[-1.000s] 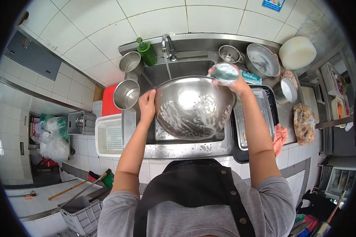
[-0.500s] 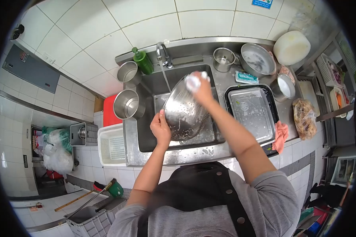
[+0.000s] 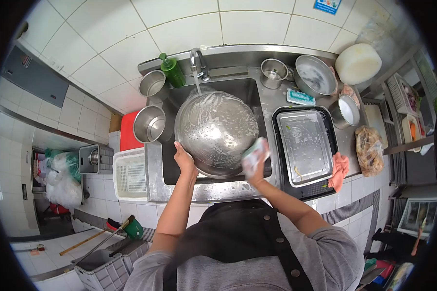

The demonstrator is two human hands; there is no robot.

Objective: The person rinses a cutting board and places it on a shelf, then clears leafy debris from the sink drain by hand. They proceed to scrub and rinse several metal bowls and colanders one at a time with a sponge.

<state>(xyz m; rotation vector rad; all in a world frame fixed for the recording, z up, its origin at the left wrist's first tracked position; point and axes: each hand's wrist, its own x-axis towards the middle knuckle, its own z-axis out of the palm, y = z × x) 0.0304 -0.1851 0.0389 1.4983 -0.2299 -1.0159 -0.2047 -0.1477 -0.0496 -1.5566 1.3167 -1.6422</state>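
A large steel bowl sits in the sink, its rounded underside turned up towards me and streaked with suds. My left hand grips the bowl's near-left rim, thumb over the metal and fingers mostly hidden behind it. At the lower right edge of the bowl, my right hand is closed around a soapy sponge, pale with pink and green patches and smeared by motion. Water from the faucet runs down at the far edge of the bowl.
Two steel pots stand on the sink's left ledge near a green pump bottle. To the right are a metal tray inside a black one, a teal brush, a pink cloth, and several steel containers. A white basket stands left.
The bowl has tipped over so its underside faces up more fully and sits further left. My right hand with the sponge has come down from the bowl's upper rim to its lower right edge.
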